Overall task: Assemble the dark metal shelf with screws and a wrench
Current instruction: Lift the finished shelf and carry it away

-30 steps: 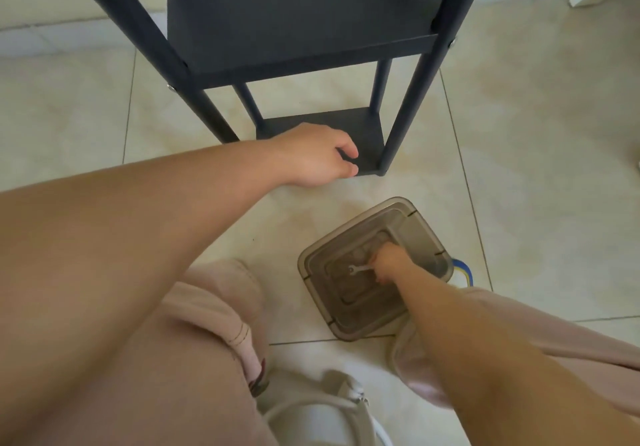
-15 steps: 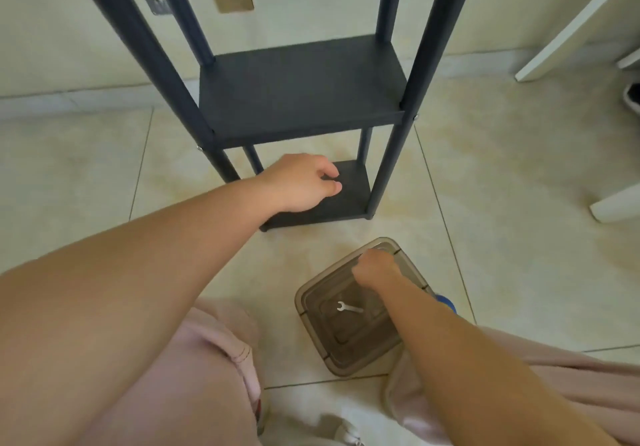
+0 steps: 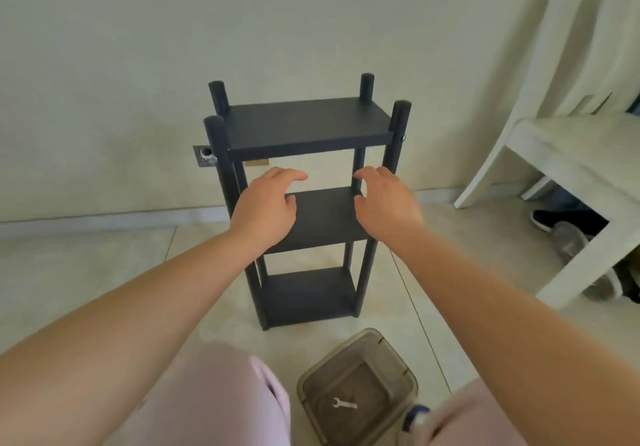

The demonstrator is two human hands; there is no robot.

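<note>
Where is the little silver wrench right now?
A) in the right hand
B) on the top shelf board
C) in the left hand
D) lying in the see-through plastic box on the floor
D: the wrench lies in the plastic box on the floor, in front of the dark shelf, while the left hand and right hand are up by the middle board holding nothing.

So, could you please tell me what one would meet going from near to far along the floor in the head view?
wrench lying in the clear container → bottom tier of the dark shelf → left hand and right hand over the middle tier → top tier → wall
</note>
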